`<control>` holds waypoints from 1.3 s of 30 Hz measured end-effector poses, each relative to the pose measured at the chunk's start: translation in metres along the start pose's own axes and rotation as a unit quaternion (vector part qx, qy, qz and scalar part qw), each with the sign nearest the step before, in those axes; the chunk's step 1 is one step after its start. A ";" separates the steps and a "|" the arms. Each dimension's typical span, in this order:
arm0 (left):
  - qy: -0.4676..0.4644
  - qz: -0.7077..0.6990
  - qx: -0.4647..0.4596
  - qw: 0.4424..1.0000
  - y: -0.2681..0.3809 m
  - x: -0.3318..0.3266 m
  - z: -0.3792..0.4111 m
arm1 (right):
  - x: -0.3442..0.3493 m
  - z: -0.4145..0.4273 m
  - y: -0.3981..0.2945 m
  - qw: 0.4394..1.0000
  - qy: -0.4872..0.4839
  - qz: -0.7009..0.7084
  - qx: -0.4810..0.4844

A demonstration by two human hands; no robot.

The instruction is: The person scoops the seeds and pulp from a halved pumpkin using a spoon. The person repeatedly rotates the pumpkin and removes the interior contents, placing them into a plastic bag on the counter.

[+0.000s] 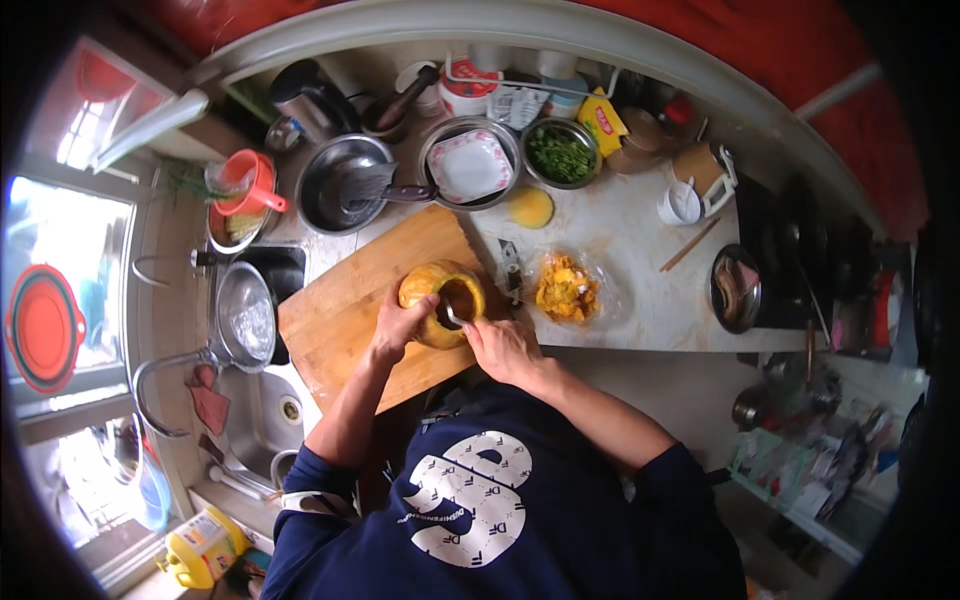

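A hollowed pumpkin [424, 284] with its top cut open rests on a wooden cutting board [337, 330]. My left hand [401, 322] grips its left side, the thumb near the rim of the opening. In my right hand [506, 349] is a metal spoon [452, 315], whose far end is inside the pumpkin and partly hidden. Scooped orange pumpkin pulp [566, 291] lies on a clear plastic bag to the right of the board. Beyond it, a round yellow piece [532, 207], possibly the pumpkin's lid, lies on the countertop.
Behind the board stand a metal bowl with a cleaver [409, 193] across it, a patterned square dish [470, 166] in a bowl, and a bowl of chopped greens [561, 154]. A sink [262, 442] is at left. Chopsticks [690, 245] lie at right, near a dish of meat [735, 289].
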State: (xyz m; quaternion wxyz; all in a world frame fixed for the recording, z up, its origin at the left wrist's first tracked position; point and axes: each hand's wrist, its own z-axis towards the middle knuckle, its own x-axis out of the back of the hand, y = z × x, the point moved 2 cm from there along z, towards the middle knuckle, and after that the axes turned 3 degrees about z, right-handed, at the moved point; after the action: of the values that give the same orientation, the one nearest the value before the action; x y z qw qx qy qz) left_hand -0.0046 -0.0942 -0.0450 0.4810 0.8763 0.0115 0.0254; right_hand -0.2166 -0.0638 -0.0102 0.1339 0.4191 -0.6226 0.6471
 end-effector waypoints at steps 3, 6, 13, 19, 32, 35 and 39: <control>0.001 0.101 -0.047 0.994 0.021 -0.013 -0.003 | 0.015 -0.010 0.004 1.000 0.002 0.003 -0.012; -0.004 0.200 -0.099 0.975 0.035 -0.033 -0.005 | 0.043 -0.021 0.013 0.999 0.025 0.029 -0.026; -0.021 0.234 -0.130 0.963 0.068 -0.101 0.000 | 0.105 -0.071 0.054 0.982 0.123 0.145 -0.015; 0.002 0.195 -0.073 0.978 0.055 -0.139 0.021 | 0.105 -0.071 0.133 0.946 0.281 0.074 -0.140; 0.052 0.327 -0.114 0.937 0.056 -0.172 0.033 | 0.178 -0.007 0.180 0.950 0.283 0.014 -0.133; 0.057 0.327 -0.140 0.933 0.057 -0.182 0.036 | 0.185 -0.014 0.184 0.946 0.286 0.081 -0.133; 0.075 0.354 -0.145 0.921 0.067 -0.192 0.029 | 0.185 -0.031 0.173 0.933 0.297 0.092 -0.183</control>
State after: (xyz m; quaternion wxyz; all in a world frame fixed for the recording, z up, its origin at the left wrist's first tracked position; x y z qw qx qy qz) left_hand -0.1952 -0.1631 -0.0107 0.5605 0.7390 -0.2673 0.2613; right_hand -0.4618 -0.1321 0.0051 0.3266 0.1172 -0.6980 0.6264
